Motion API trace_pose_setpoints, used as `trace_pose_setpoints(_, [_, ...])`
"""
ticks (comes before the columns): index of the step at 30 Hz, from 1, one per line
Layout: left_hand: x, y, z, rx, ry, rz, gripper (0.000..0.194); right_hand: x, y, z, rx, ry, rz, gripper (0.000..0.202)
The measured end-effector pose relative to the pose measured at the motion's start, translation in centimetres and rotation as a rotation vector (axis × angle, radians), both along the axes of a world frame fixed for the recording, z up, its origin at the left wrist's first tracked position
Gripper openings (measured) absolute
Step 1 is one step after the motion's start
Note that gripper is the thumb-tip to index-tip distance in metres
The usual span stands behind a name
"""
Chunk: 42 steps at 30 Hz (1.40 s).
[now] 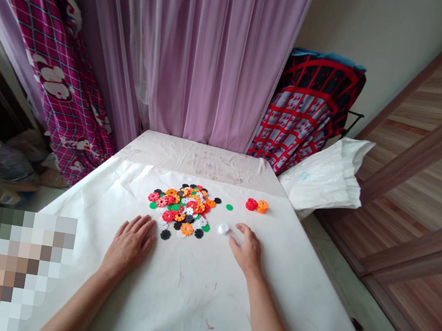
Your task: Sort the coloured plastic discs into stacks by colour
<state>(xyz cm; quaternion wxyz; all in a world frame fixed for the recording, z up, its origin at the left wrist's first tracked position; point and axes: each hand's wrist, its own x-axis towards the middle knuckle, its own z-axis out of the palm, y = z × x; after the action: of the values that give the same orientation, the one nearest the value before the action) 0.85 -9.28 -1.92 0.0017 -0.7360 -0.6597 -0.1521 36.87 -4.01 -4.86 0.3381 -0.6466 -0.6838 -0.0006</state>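
A mixed pile of notched plastic discs (181,209) in red, orange, black, white and green lies on the white-covered table (194,289). My left hand (131,240) rests palm down at the pile's near left side, fingers stretched out and holding nothing. To the right of the pile is a small white stack of discs (223,229). My right hand (247,248) is just right of that stack, its thumb and fingers apart with nothing between them. Farther back stand a red stack (251,204) and an orange stack (262,207), side by side. One green disc (229,207) lies apart from the pile.
A crumpled white bag (327,176) hangs at the table's right edge. Purple curtains (220,60) drop behind the far edge, beside a red and black checked cloth (300,105). A wooden wardrobe (433,164) stands right, and a large plastic bottle (3,161) is at the left.
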Motion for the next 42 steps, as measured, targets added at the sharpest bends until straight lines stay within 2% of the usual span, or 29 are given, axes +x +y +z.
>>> trace_pose_setpoints(6, [-0.1,-0.3,0.1,0.008,-0.006,0.004,0.047,-2.3,0.6,0.7,-0.063,-0.011,0.046,0.039])
trace_pose_setpoints(12, [-0.1,-0.4,0.5,-0.015,0.013,0.005,0.049,-3.3,1.6,1.1,-0.11,0.005,0.049,0.045])
trace_pose_setpoints(16, [-0.2,-0.3,0.3,-0.017,0.018,0.011,0.049,-2.9,3.0,1.3,-0.121,0.015,-0.067,0.043])
trace_pose_setpoints(21, [-0.5,-0.3,-0.2,0.004,0.012,0.003,0.048,-1.3,6.2,1.4,-0.114,0.025,-0.266,0.039])
trace_pose_setpoints(28, [-1.1,-0.1,-1.2,0.032,0.011,-0.009,0.048,0.0,9.3,0.8,-0.071,0.039,-0.346,0.036])
trace_pose_setpoints(33, [-1.5,0.0,-1.6,0.039,0.012,-0.014,0.047,0.0,9.6,0.5,-0.048,0.052,-0.371,0.036])
trace_pose_setpoints(38, [-1.5,0.0,-1.5,0.031,0.028,-0.011,0.048,-0.3,9.2,0.9,-0.087,0.039,-0.367,0.042])
trace_pose_setpoints(42, [-1.4,0.0,-1.4,0.038,0.034,-0.003,0.047,-0.3,9.1,1.1,-0.107,-0.015,-0.373,0.034])
